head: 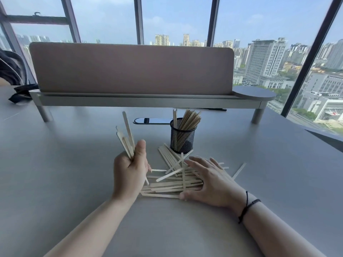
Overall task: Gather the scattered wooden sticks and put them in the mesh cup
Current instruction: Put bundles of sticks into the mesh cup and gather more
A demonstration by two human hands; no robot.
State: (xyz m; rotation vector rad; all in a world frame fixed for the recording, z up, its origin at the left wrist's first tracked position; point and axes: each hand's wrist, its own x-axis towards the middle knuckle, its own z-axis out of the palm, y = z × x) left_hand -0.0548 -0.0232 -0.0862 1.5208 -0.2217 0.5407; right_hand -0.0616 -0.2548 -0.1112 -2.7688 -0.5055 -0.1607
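Gripping flat wooden sticks (126, 138) (pale), black mesh cup (182, 136) nearby

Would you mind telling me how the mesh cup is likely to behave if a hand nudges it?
The mesh cup looks light, being thin wire mesh, so it would probably slide on the smooth table. Its sticks lean right and rise well above the rim, so a push near the top might tip it.

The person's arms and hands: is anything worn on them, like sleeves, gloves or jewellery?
Both forearms are bare, with no sleeves in view and no gloves. The left hand shows no rings or bands. The right hand has a thin black cord bracelet wrapped around its wrist, with a loose strand.
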